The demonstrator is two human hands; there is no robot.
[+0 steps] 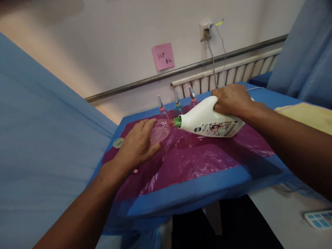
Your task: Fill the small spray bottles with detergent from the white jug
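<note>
- Left hand: grip curled round a see-through, rounded plastic bottle, above glossy purple sheeting.
- Pink paper note: handwritten "32", other marks unclear.
- Smooth white jug, tipped, green spout at the bottle's mouth; pictorial label, print too small to read.
- Right hand: grip wrapped round the jug's handle.

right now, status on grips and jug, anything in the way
Left grip: clear bottle. Right grip: white jug, tipped, green spout at bottle's mouth. Spray bottles behind, none between jug and bottle.
</note>
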